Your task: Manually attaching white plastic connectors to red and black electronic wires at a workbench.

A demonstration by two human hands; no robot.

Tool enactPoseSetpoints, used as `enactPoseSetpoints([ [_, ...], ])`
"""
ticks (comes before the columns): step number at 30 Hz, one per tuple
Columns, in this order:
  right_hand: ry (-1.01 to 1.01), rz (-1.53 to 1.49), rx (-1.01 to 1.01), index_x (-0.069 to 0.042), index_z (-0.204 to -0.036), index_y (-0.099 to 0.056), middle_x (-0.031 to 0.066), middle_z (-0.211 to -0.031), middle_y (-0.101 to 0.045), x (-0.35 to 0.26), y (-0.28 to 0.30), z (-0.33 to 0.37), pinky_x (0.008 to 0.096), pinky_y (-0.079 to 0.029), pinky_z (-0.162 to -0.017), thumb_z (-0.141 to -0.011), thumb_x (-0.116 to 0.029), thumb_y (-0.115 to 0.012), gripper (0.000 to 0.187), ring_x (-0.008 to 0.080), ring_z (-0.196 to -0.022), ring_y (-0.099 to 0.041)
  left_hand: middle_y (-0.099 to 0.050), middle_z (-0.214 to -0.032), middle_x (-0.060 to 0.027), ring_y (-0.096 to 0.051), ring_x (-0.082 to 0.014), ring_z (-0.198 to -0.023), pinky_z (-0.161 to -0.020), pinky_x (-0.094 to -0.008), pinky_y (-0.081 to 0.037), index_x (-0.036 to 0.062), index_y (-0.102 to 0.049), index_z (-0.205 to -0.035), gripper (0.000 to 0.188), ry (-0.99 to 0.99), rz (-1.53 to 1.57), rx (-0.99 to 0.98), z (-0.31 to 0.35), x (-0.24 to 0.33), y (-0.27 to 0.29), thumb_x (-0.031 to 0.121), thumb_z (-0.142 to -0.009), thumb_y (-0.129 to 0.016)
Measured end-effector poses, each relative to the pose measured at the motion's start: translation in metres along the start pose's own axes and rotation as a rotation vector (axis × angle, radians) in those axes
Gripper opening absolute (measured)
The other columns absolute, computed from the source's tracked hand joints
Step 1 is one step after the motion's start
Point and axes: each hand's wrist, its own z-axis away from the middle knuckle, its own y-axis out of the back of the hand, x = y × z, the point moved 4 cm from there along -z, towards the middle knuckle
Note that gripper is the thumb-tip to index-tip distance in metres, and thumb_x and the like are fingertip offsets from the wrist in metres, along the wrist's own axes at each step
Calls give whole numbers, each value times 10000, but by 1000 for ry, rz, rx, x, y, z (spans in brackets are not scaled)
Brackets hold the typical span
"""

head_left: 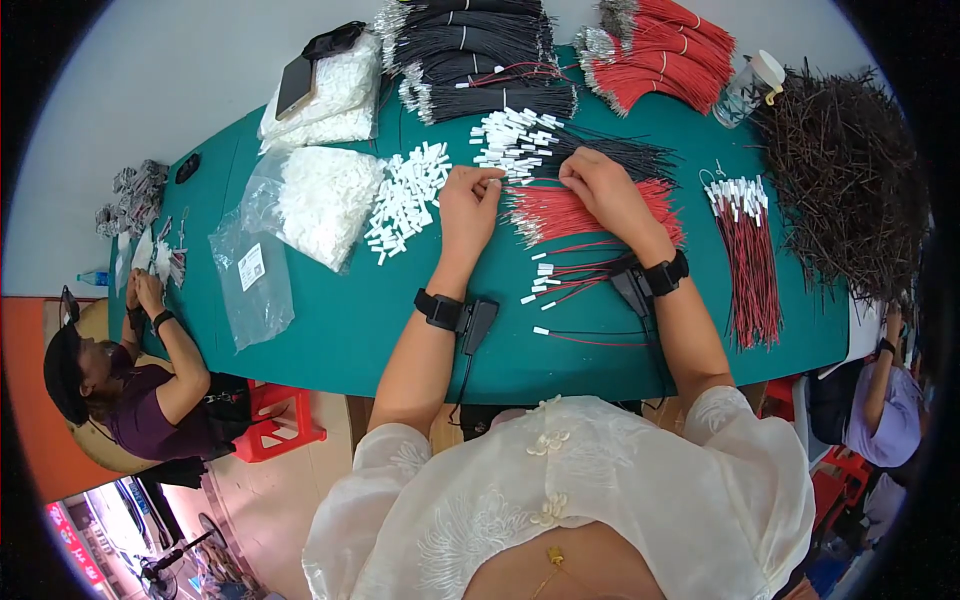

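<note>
My left hand [470, 208] is closed in a pinch between a loose pile of small white connector housings [408, 200] and the wires in the middle. What its fingertips hold is too small to make out. To its right, my right hand [606, 196] is also pinched, over the wires; whatever it holds is hidden. Black wires [625, 150] lie beyond the hands, with white housings [515, 145] heaped at their left ends. Red wires [550, 215] spread out beneath and between my hands. Nearer me lie several red-and-black wire pairs [575, 275] with white housings on their left ends.
Bags of white housings [328, 205] and an empty-looking clear bag [262, 280] lie left. Bundled black wires [490, 50] and red wires [665, 60] sit at the back. A jar [748, 88], connector-ended wires [752, 275] and a dark tangled heap [840, 180] stand right. Two people [150, 385] sit at the sides.
</note>
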Motion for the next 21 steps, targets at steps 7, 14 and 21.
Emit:
enactPoseSetpoints([
  [7,13,-71,24,5,-955,-611,150,-872,-633,3,1,1,442,-505,-761,-888,-80,-636,111,371,-860,-624,-577,-841,-77,-545,-176,-665,-591,-321,-455,61,-752,-913,89,-49,-98,-62,0,6,-1,39,-832,-722],
  [14,-77,-126,-96,23,-1004,-634,147,-799,-620,-12,-1,1,388,-502,-693,-895,-51,-661,134,328,-742,-621,-600,-853,-62,-529,-145,-653,-596,-292,-450,53,-753,-937,89,-74,-185,-131,0,9,-3,32,-855,-724],
  [21,78,-76,82,25,-934,-699,139,-830,-656,-1,2,3,358,-510,-676,-893,-59,-677,97,293,-746,-647,-587,-868,-87,-567,-183,-672,-630,-322,-481,47,-708,-1005,163,-72,-94,16,-1,1,3,-6,-853,-683],
])
